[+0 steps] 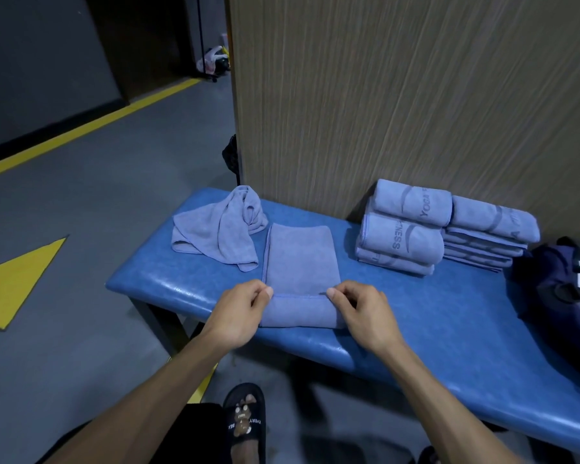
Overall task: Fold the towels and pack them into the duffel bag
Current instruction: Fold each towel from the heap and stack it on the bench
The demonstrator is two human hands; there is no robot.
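blue towel point(300, 259) half-folded, flat beside crumpled towel point(220, 229), folded stacks point(442, 229)

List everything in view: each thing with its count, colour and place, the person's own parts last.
towel being folded: one, blue-grey, middle of the bench, near end folded over
crumpled towel: one, blue-grey, far left of the bench
folded towels: two stacks side by side, exact count unclear, blue-grey with darker lettering, against the wall panel
duffel bag: one, dark navy, right end of the bench
bench: one, blue padded top
wall panel: one, wood-grain, behind the bench
floor markings: yellow, on the grey floor at left
slipper: one plainly seen, black, below the bench
left hand: pinches the fold's left corner
right hand: pinches the fold's right corner
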